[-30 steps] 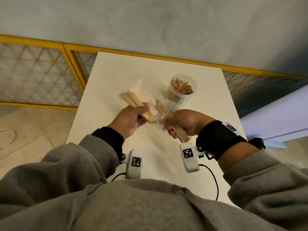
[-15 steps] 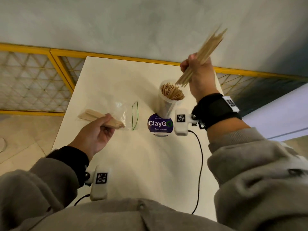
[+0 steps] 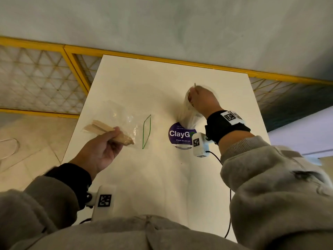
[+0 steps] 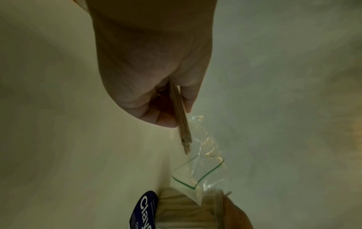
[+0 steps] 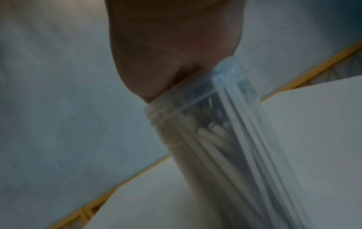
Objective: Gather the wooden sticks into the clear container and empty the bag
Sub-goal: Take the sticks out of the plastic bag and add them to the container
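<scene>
A clear container [image 3: 185, 112] stands on the white table [image 3: 144, 186], packed with wooden sticks [image 5: 211, 139]. My right hand [image 3: 195, 97] sits over its mouth, fingers curled on sticks that reach down inside; one stick tip [image 3: 195, 86] pokes up above the fingers. In the right wrist view only the palm [image 5: 172, 54] shows above the rim. My left hand [image 3: 115, 138] grips a bundle of flat wooden sticks [image 3: 100, 129] through the clear bag [image 3: 126, 121]. The bag's green-lined mouth [image 3: 146, 131] hangs open toward the container. The left wrist view shows the same bundle [image 4: 181, 124] and bag [image 4: 197, 173].
A round purple "ClayGo" sticker [image 3: 177, 134] lies on the table at the container's base. A yellow railing [image 3: 77, 60] with mesh panels runs along the far and left sides, against a grey wall. A black cable [image 3: 229, 204] trails from my right wrist.
My right hand came down from high above the table with its bundle of sticks and now sits on the container's mouth. The left hand has kept hold of the bagged sticks.
</scene>
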Demonstrator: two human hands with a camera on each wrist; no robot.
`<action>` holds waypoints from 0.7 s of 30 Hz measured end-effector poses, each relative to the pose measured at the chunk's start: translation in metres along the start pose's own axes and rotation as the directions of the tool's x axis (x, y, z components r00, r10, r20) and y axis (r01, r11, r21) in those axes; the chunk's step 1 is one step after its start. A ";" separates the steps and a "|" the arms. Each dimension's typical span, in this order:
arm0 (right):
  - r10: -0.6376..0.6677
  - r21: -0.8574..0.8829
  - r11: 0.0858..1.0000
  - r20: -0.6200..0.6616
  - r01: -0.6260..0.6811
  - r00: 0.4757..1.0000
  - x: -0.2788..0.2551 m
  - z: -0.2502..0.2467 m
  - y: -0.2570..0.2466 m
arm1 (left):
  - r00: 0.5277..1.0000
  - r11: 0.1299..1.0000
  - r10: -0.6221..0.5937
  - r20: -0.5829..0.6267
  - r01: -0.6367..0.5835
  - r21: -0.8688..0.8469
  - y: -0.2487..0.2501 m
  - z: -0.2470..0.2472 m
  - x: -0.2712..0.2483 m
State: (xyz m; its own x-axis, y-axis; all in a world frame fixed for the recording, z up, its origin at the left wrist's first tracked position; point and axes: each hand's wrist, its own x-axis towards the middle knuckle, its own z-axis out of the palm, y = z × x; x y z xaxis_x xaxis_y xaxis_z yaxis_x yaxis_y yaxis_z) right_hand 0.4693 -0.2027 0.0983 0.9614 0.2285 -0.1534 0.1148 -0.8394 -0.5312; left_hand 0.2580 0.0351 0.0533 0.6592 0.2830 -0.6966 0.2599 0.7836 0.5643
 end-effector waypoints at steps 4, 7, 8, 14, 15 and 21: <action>0.026 -0.274 0.961 0.254 0.046 0.967 0.002 0.005 -0.003 | 1.000 1.000 -0.001 0.019 0.001 -0.003 -0.001 0.003 0.000; -0.079 -0.133 0.988 -0.038 0.073 0.996 0.003 -0.001 -0.004 | 1.000 1.000 0.008 0.027 -0.007 -0.029 0.003 0.001 0.002; -0.102 -0.083 0.993 -0.162 0.090 0.981 0.000 -0.004 -0.003 | 1.000 0.999 0.011 0.027 -0.010 -0.043 0.005 0.001 0.002; -0.267 -0.350 0.901 0.017 0.256 0.964 -0.017 0.001 0.015 | 0.998 0.993 0.015 0.055 -0.008 -0.118 0.007 -0.001 0.001; -0.309 -0.327 0.903 -0.048 0.277 0.950 -0.021 -0.002 0.014 | 0.998 0.992 0.020 0.062 -0.012 -0.126 0.008 0.000 0.000; -0.199 0.312 0.931 -0.004 0.190 0.980 -0.090 -0.011 -0.037 | 0.985 0.989 0.044 0.168 -0.020 -0.144 0.007 0.021 -0.013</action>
State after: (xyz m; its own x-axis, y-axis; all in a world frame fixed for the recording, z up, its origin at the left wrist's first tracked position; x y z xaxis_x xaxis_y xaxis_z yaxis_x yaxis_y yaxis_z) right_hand 0.3814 -0.1973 0.1411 0.9204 0.3888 -0.0411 0.2117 -0.5840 -0.7837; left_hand 0.2661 0.0254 0.0761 0.7790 0.2206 -0.5869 0.1424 0.8494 0.5082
